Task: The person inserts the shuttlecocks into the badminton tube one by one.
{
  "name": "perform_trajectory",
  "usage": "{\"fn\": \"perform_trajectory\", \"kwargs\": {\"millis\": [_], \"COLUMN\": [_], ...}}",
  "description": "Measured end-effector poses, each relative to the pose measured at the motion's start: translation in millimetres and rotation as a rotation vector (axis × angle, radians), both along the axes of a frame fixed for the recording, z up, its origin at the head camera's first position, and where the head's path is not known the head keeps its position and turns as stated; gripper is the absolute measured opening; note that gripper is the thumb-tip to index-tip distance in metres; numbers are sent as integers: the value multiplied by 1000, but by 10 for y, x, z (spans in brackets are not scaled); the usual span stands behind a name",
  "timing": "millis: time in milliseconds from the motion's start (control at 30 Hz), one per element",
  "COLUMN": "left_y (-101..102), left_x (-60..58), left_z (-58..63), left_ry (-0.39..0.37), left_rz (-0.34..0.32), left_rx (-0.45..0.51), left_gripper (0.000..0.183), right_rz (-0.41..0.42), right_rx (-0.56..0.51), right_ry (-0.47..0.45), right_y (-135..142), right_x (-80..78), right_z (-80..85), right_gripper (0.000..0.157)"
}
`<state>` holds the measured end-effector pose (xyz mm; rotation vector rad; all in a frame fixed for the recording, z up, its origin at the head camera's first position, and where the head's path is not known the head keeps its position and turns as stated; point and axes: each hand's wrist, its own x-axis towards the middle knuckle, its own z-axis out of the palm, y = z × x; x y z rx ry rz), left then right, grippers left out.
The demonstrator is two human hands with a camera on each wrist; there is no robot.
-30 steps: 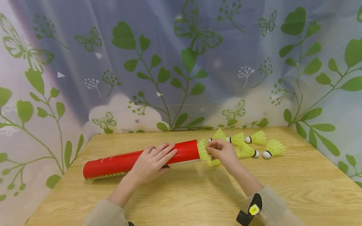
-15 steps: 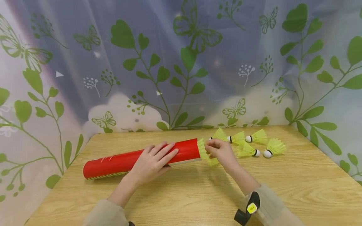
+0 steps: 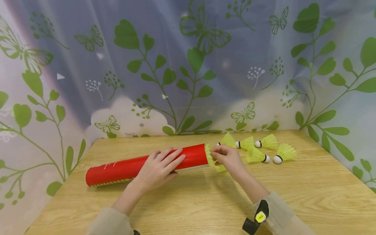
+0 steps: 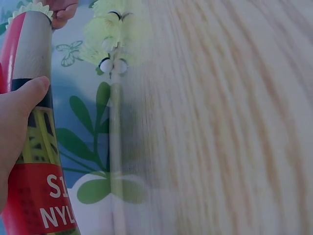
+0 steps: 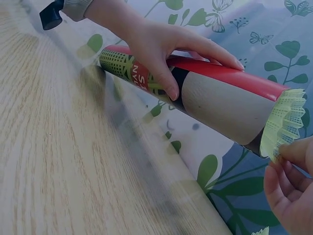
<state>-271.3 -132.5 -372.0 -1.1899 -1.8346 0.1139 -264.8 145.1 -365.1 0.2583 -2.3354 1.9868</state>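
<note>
Grips a red tube (image 3: 117,173) round its middle with the left hand (image 3: 160,168), fingers over the top, thumb on the near side. Pinches the skirt rim of a yellow shuttlecock (image 5: 284,120) with the right hand (image 3: 230,161), at the tube's right-hand mouth, only the skirt showing. Works beside 5 other shuttlecocks (image 3: 285,152) on a wooden table (image 3: 191,205), with 1 more yellow skirt (image 3: 220,168) partly hidden below the right hand.

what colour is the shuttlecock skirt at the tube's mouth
Yellow-green; the shuttlecock skirt, pinched by the right hand, shows best in the right wrist view.
</note>
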Motion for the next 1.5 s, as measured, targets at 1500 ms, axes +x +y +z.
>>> {"fn": "perform_trajectory", "kwargs": {"millis": [1500], "left_y": [-31], "left_x": [38], "left_z": [58], "left_ry": [-39], "left_rz": [-4], "left_rx": [35], "left_gripper": [80], "right_rz": [-155], "right_rx": [-14], "right_ry": [101], "right_y": [-302], "right_x": [59], "right_z": [18], "right_gripper": [13]}}
